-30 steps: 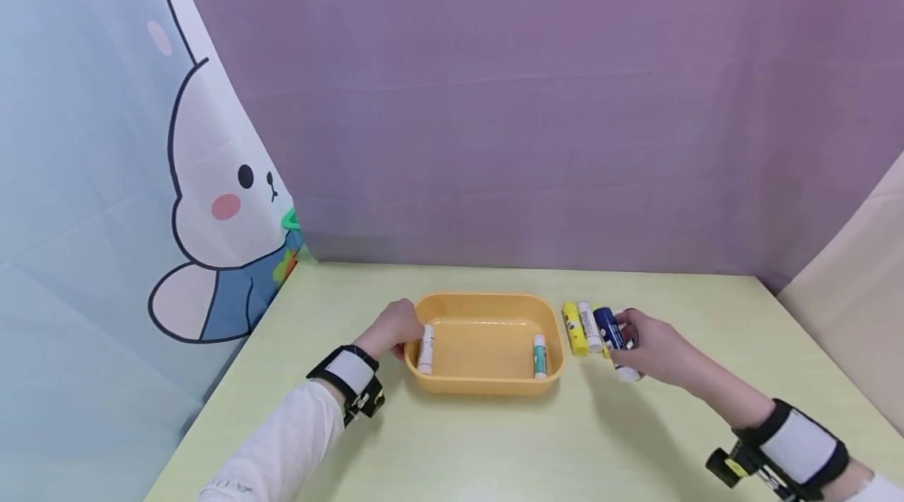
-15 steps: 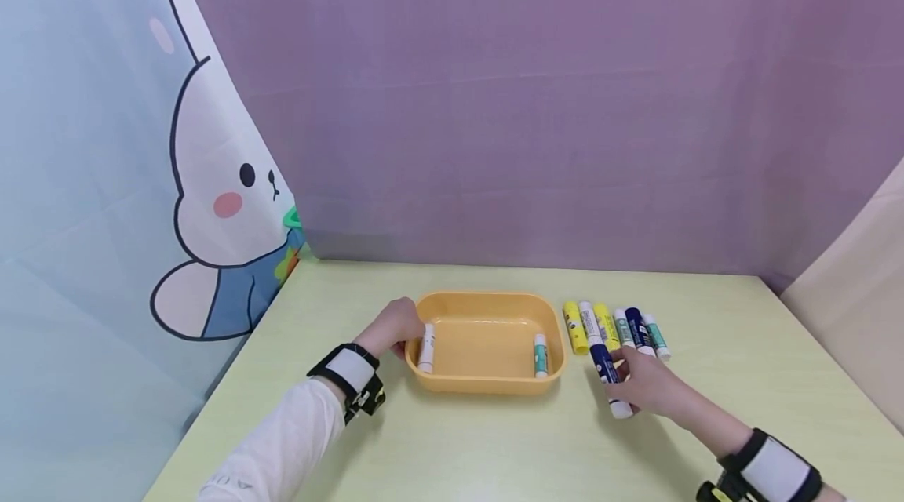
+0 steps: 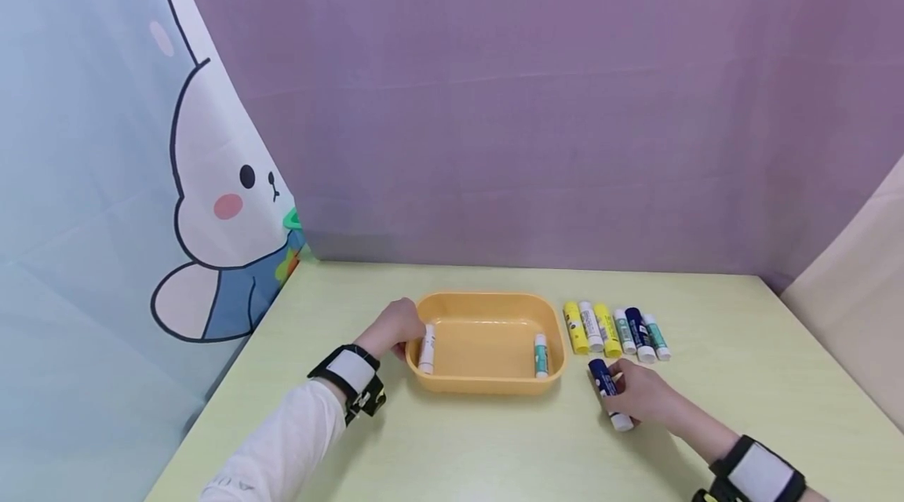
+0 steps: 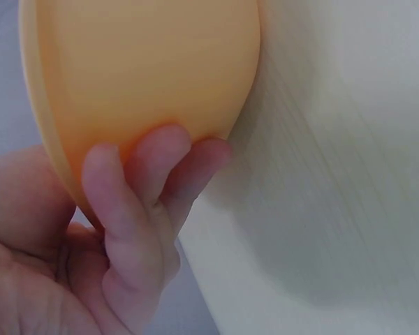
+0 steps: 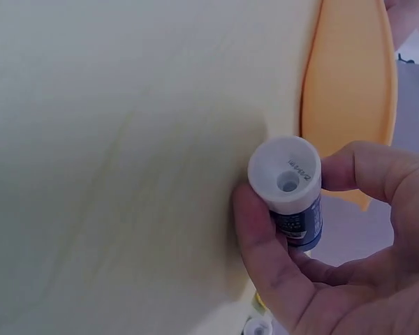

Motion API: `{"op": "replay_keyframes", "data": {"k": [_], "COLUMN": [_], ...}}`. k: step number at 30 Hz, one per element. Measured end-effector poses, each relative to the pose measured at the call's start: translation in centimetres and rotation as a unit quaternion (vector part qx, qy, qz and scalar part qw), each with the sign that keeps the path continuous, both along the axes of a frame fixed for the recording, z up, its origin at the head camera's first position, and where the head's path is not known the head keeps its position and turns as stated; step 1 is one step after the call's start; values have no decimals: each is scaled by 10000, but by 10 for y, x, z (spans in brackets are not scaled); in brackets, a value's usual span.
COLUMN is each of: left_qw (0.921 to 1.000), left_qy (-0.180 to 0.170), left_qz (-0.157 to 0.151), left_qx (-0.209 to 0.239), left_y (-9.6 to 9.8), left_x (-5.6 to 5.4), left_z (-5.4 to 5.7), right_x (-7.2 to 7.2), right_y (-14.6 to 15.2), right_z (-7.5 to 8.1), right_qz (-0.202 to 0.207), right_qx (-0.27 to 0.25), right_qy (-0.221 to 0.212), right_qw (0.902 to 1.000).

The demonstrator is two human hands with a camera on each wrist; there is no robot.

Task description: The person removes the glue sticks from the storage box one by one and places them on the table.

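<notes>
Your left hand (image 3: 394, 327) curls its fingers around the orange tray (image 3: 487, 387) at nine o'clock, apparently to steady it, while your right hand's (image 3: 644, 394) fingers pinch a navy tube (image 3: 603, 378) by its sides, toward the tray's four o'clock.

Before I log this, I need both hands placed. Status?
Left hand gripping left end of tray. Right hand holding blue glue stick, outside tray. Six more sticks lined up beyond; nothing seen between held stick and tray.
</notes>
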State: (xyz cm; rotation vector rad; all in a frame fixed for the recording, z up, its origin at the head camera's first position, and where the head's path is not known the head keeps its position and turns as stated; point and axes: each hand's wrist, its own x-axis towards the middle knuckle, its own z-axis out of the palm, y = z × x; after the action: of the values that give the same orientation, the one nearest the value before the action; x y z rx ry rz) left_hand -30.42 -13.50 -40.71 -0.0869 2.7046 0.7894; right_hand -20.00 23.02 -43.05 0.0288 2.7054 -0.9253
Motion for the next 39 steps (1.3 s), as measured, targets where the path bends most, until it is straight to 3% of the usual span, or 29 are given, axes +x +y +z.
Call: {"op": "replay_keyframes", "data": {"k": [12, 24, 39], "left_qw": [10000, 10000, 10000], "left_qy": [39, 46, 57], "left_qz": [15, -2, 10], "left_qx": [-41, 11, -37], "left_y": [-1, -1, 0], "left_x": [-1, -1, 1], "left_z": [-2, -3, -1], "right_x": [-2, -3, -3], "right_y": [-1, -5, -5], "right_z": [-6, -6, -5], "right_qz": [64, 94, 65], "right_qx": [172, 324, 243], "right_qy": [78, -251, -332], "right_qw": [9998, 9991, 9991]}}
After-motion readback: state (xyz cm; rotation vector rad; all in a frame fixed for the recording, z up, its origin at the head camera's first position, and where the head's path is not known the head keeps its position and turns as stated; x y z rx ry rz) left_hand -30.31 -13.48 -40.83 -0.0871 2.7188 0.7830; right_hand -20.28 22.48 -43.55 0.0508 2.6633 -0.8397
